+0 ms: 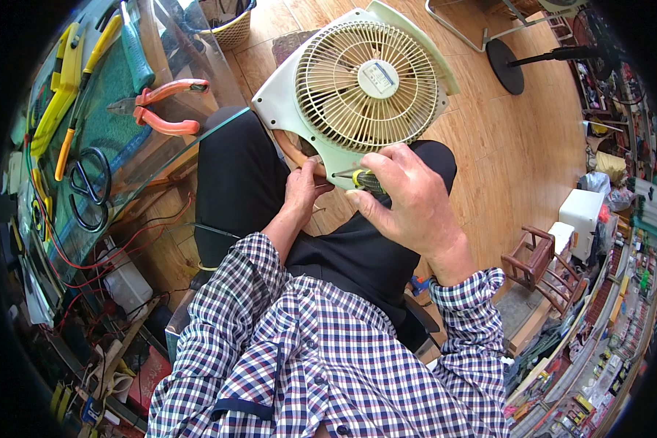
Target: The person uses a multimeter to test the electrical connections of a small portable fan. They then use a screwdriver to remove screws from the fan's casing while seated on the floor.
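A pale green-white box fan [279, 89] with a round cream grille [330, 109] rests tilted across my knees. My right hand [414, 212] closes round a screwdriver [368, 181] with a black and yellow-green handle. Its tip reaches a hole at the fan housing's near corner; whether it sits in a screw, I cannot make out. Holding the housing's near left edge is my left hand [299, 194], its fingertips partly hidden beneath. A gap beside that hand shows an orange-brown inner part [290, 149].
On the glass-topped table [223, 125] at left lie red-handled pliers [166, 107], black-handled scissors [87, 190], a yellow cutter [55, 91] and screwdrivers. Red wires [73, 264] hang below. A stand fan's round base [505, 67], a brown stool [531, 255] and crowded shelves occupy the right.
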Tool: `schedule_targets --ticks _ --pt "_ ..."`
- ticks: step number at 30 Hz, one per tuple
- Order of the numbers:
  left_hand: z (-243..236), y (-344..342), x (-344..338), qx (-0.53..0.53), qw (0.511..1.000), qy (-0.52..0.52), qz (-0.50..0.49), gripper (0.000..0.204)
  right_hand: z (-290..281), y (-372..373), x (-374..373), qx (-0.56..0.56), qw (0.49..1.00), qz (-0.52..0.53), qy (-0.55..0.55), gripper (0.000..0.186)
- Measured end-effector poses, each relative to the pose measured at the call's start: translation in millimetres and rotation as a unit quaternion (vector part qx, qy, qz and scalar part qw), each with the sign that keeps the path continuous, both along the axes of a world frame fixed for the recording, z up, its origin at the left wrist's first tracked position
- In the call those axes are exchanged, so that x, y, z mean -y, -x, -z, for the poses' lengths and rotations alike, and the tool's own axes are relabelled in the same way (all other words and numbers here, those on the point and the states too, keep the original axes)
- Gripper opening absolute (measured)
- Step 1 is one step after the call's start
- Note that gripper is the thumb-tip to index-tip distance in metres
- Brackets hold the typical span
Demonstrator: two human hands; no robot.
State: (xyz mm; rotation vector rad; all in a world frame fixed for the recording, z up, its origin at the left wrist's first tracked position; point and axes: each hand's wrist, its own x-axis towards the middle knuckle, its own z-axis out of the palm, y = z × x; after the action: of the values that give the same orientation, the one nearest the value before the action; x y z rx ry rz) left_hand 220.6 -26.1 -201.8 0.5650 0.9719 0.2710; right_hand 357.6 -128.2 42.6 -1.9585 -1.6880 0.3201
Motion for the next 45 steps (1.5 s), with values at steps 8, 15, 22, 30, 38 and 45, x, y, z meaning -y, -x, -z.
schedule_targets --ticks 8,15,22,30,38,45 --pt "2 1 0 0.001 1.000 -0.005 0.004 0.059 2 -6 -4 0.022 1.000 -0.017 -0.002 0.045" --pt "11 0 -1 0.007 1.000 -0.001 0.000 0.058 13 -10 -4 0.003 0.996 -0.057 -0.070 0.041" --pt "9 -1 3 0.004 1.000 0.005 -0.007 0.055 22 3 5 -0.035 0.997 -0.004 -0.070 0.041" --pt "3 1 2 -0.017 1.000 0.004 0.019 0.050 26 8 16 -0.072 0.993 0.037 -0.087 0.048" --pt "6 3 3 0.007 1.000 0.000 -0.001 0.049 21 -5 41 -0.098 0.977 0.136 -0.134 0.042" --pt "-7 2 0 0.014 1.000 -0.005 -0.020 0.050 21 -10 68 -0.092 0.968 0.178 -0.152 0.040"
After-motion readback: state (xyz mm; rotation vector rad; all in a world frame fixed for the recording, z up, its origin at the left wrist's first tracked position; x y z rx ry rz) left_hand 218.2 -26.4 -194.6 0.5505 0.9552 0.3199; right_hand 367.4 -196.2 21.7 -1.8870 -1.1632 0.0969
